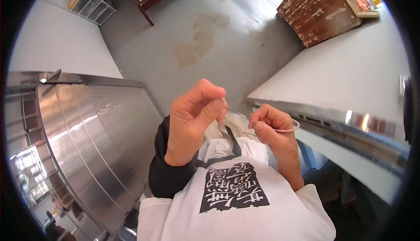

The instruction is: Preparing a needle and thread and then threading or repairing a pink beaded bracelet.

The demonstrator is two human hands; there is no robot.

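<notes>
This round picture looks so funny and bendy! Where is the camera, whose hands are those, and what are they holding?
The camera sits on a person's head and looks down, and its wide lens bends straight edges. The two hands are that person's own. The left hand pinches its fingertips together. The right hand has a thin pink beaded loop in its grip. Below is a white apron with a black print. A shiny metal door stands at the left, a white counter at the right, over a grey floor.

Left hand (pixel 192 120) and right hand (pixel 273 129) raised side by side above apron (pixel 236 184). Bead bracelet (pixel 286 129) on right hand. Steel panel (pixel 96 140) at left, counter (pixel 350 79) at right, cabinet (pixel 317 9) beyond on floor (pixel 205 35).
</notes>
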